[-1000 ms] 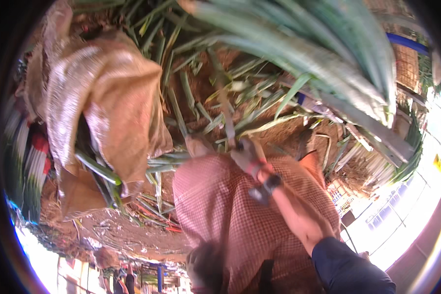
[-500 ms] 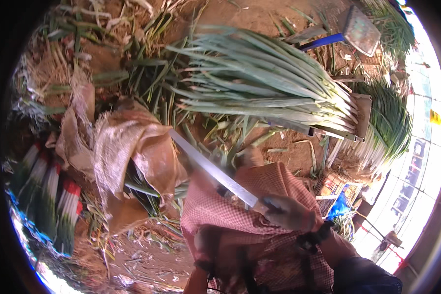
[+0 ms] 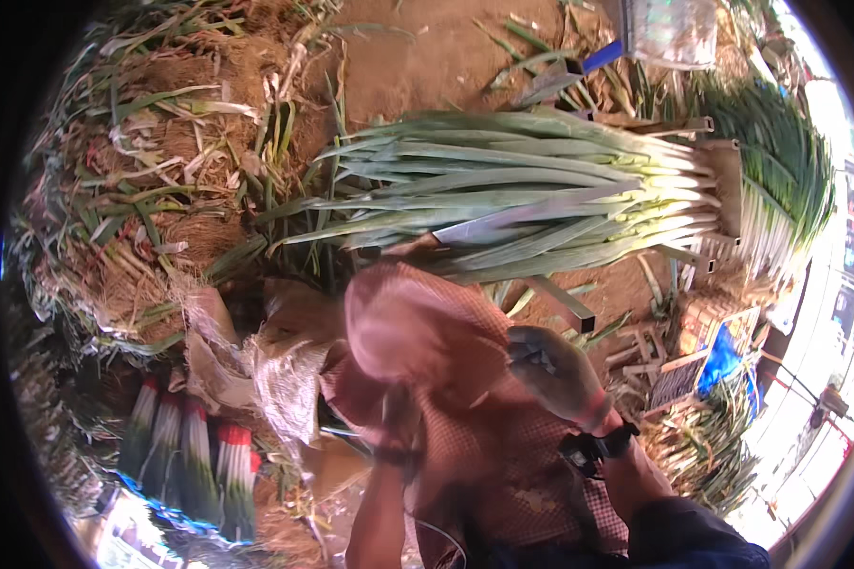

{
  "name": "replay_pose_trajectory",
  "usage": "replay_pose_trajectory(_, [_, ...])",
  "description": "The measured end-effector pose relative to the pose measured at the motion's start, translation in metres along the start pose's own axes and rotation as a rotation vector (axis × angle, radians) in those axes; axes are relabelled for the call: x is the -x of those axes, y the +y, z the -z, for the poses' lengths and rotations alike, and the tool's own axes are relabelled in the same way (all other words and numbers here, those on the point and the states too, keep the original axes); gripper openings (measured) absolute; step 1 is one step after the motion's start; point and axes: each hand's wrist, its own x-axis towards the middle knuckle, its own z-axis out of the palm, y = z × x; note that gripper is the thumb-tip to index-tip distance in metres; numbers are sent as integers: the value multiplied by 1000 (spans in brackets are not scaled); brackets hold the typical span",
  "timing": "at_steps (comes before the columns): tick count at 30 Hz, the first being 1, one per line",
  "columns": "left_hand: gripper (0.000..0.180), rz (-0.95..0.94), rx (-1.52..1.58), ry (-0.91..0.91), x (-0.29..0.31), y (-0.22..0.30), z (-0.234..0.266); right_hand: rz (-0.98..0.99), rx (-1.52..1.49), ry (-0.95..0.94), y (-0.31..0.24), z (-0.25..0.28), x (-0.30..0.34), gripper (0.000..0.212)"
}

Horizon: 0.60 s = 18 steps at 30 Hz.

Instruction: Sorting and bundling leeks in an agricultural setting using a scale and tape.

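A pink checkered apron (image 3: 474, 398) covers my lap, its upper fold lifted and blurred by motion. My right hand (image 3: 555, 375), in a dark grey glove, closes its bent fingers at the apron's right edge. At the left edge, my left hand (image 3: 395, 417) is smeared and partly covered by cloth, so its fingers cannot be made out. Beyond the cloth, a large bundle of green onions (image 3: 484, 175) spreads over a low metal stand (image 3: 728, 190), white ends to the right. A long knife (image 3: 503, 220) lies across the leaves, handle leftward.
Bundles with red bands (image 3: 235, 436) stand at lower left, near crumpled sacking (image 3: 289, 365). Loose trimmings (image 3: 152, 199) cover the ground at far left. More green onions (image 3: 778, 180) lie behind the stand. A crate (image 3: 712, 322) and a blue-handled object (image 3: 669, 33) are to the right.
The knife has left my right hand and now rests on the green onions. My right hand has moved up to the apron, whose fold has risen. The view has shifted.
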Motion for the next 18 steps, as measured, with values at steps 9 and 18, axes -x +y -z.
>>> replay_pose_trajectory(9, [4, -565, 779, 591, -42, 328, 258, -370, -557, 379, -7, 14, -78, 43])
replay_pose_trajectory(18, [23, -495, 380, 123, -39, 295, 291, -408, -841, 1091, 4, 51, -166, 18])
